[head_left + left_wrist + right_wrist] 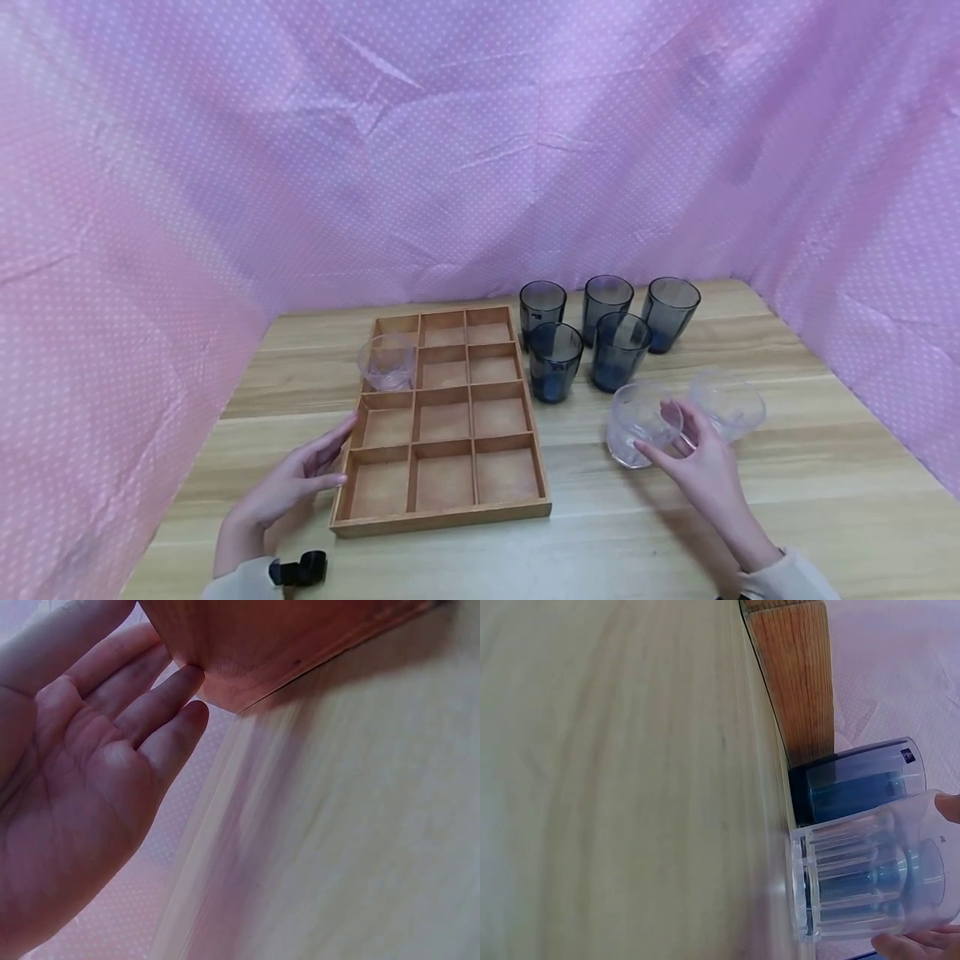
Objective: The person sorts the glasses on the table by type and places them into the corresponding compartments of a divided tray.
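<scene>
My right hand (pixel 699 460) grips a clear glass (pixel 643 429) on the right half of the table, thumb on one side and fingers on the other. In the right wrist view this ribbed glass (pixel 870 874) stands at or close to the tabletop; a gap cannot be told. Just behind the hand is another clear glass (pixel 738 408). My left hand (pixel 288 483) touches the left side of a wooden divided tray (pixel 442 523) with fingers extended. A third clear glass (pixel 388 367) sits in the tray's left column, second compartment from the back.
Several blue-grey tinted glasses stand right of the tray, among them a front-left one (pixel 555 367) and a back-right one (pixel 670 317). Pink dotted cloth (pixel 480 167) hangs behind and beside the wooden table (pixel 600 542).
</scene>
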`<state>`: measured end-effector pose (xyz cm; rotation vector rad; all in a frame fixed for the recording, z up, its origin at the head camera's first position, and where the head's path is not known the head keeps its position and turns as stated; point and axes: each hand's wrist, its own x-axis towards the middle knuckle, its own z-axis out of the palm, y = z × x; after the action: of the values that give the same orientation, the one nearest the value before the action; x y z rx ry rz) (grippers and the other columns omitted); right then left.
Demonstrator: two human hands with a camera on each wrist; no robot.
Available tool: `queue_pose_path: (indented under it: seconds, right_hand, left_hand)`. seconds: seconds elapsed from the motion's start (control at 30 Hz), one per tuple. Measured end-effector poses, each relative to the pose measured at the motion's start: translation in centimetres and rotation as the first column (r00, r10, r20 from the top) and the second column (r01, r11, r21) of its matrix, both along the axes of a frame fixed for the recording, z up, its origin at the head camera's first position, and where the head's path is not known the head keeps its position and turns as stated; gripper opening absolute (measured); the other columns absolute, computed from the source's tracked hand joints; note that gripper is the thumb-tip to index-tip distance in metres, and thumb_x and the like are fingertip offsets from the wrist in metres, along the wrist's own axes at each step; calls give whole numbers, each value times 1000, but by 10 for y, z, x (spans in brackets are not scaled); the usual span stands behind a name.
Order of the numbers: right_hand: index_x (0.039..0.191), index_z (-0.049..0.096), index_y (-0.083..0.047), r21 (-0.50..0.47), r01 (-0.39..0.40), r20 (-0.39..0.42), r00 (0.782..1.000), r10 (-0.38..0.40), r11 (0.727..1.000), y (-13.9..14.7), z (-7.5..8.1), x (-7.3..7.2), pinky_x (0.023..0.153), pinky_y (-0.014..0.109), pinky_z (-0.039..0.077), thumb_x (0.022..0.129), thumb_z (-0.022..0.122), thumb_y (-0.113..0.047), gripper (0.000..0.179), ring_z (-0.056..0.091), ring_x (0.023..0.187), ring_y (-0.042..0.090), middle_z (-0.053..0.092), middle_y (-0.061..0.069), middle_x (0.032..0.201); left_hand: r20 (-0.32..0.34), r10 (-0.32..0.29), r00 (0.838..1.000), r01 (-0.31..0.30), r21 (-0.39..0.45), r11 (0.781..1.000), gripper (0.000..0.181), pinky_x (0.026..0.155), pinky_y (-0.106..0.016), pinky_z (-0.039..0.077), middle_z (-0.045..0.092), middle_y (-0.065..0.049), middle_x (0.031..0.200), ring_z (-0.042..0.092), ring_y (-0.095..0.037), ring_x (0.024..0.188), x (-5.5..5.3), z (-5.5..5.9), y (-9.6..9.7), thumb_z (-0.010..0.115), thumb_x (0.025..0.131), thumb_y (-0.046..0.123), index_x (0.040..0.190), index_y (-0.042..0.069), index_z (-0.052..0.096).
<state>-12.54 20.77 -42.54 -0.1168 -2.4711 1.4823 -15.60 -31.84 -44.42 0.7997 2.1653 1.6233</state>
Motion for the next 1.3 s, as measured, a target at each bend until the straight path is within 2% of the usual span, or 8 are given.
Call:
queue_pose_path:
  seconds: [0.07, 0.37, 0.57, 0.83, 1.0, 1.13, 1.3]
  right_hand:
    - [134, 43, 8, -14, -7, -11, 1000, 6, 1000, -1, 0, 1, 87, -5, 37, 75, 81, -6, 71, 39, 101, -27, 53, 32, 133]
    - [139, 43, 3, 18, -34, 29, 999, 34, 999, -12, 9, 2, 84, -6, 37, 77, 82, -16, 76, 37, 100, -29, 53, 29, 136]
    - [138, 44, 3, 12, -53, 26, 998, 53, 999, -24, 19, 2, 84, -6, 37, 77, 82, -17, 75, 40, 105, -25, 54, 26, 136]
    - [137, 47, -1, -49, -108, -41, 994, 106, 993, -42, 34, 5, 86, -1, 43, 74, 83, -9, 73, 44, 108, -25, 57, 22, 135]
    - [139, 47, -5, -66, -148, -20, 989, 147, 987, -54, 42, 5, 87, 3, 45, 75, 83, -10, 73, 45, 111, -23, 58, 18, 137]
    - [139, 47, -9, -51, -172, 10, 985, 173, 984, -65, 49, 3, 89, 10, 49, 76, 83, -15, 73, 46, 111, -21, 59, 13, 137]
    - [137, 49, -9, -66, -222, -6, 975, 222, 973, -78, 53, -3, 88, 12, 49, 75, 83, -14, 71, 49, 111, -17, 61, 13, 134]
  left_hand:
    - [-2, -5, 1000, 5, 1, 1000, 74, 107, -3, 22, -4, -30, 156, 22, 17, 137, -2, 1, 0, 55, 93, -1, 152, -6, 10]
    - [32, 9, 999, -10, 14, 1000, 79, 107, -5, 23, -8, -30, 155, 24, 18, 135, -8, 2, -1, 59, 91, 1, 151, -9, 8]
    - [55, 8, 998, -9, 18, 1000, 80, 107, -5, 24, -9, -30, 156, 24, 19, 134, -11, 1, -4, 59, 91, 0, 151, -10, 6]
    - [90, 20, 996, -20, 6, 1000, 82, 106, -5, 26, -7, -29, 157, 26, 19, 132, -15, 2, -7, 60, 91, 3, 151, -10, 6]
    - [102, 29, 994, -29, 0, 1000, 82, 105, -5, 27, -5, -29, 157, 27, 19, 131, -17, 2, -9, 60, 91, 4, 151, -10, 6]
    - [120, 24, 992, -26, 10, 1000, 83, 105, -5, 28, -5, -31, 156, 28, 19, 131, -19, 2, -10, 60, 91, 3, 151, -10, 4]
    - [137, 29, 990, -30, 5, 1000, 84, 105, -5, 29, -5, -33, 156, 28, 20, 130, -21, 4, -11, 61, 91, 4, 151, -9, 3]
